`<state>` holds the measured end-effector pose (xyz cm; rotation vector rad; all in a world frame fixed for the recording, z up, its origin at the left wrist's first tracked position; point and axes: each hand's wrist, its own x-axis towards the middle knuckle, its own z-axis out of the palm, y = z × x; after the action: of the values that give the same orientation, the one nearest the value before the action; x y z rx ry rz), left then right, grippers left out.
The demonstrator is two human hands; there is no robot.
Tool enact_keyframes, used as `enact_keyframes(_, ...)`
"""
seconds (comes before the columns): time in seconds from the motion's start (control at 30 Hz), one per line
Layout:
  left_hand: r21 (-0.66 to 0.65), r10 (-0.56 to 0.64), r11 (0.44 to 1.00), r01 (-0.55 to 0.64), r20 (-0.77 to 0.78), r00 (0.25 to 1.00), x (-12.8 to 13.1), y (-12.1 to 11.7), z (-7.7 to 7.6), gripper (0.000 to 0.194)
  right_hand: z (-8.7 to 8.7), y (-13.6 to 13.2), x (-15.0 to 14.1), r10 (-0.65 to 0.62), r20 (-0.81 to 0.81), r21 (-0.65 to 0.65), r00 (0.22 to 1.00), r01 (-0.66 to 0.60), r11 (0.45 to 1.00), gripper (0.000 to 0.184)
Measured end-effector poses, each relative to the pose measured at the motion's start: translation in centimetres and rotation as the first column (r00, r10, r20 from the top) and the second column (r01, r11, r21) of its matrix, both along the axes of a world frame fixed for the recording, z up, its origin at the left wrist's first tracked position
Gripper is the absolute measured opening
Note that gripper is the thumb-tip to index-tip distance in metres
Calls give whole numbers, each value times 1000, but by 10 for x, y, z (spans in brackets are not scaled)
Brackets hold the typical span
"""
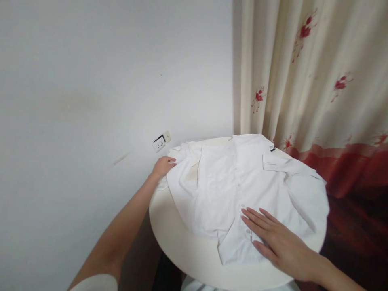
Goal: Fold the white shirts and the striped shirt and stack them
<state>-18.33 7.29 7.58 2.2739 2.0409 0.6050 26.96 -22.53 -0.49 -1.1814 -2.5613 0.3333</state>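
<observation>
A white button-up shirt (216,182) lies spread over a round cream table (182,246), with its row of buttons running down the middle. One sleeve is folded across the right side, and fabric bunches up at the far left. At that left edge, my left hand (165,165) pinches the shirt's cloth between thumb and fingers. My right hand (275,238) rests palm down on the lower front beside the buttons, its fingers stretched out and slightly apart. Part of the cloth under the right palm is hidden.
Behind the table stands a pale wall (121,81) with a white socket (159,143) just past my left hand. A cream curtain (303,89) with red flowers and a red lower band hangs at the right. Dark floor (354,238) shows beyond the table's right rim.
</observation>
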Motion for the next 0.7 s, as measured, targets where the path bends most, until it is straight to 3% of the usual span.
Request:
enact_keyframes(0.17, -85, -63, 995, 55, -87, 994, -6, 14, -14, 58, -1, 0, 0, -1, -30, -2, 1000, 1, 1000, 60)
enact_keyframes(0.47, -186, -95, 981, 47, -258, 961, -13, 23, -15, 62, -2, 1, 0, -3, -49, -17, 999, 2, 1000, 60)
enact_keyframes(0.7, -136, -22, 990, -32, -374, 927, 8, 8, -16, 49, 2, 0, -1, -4, -61, -23, 998, 3, 1000, 60)
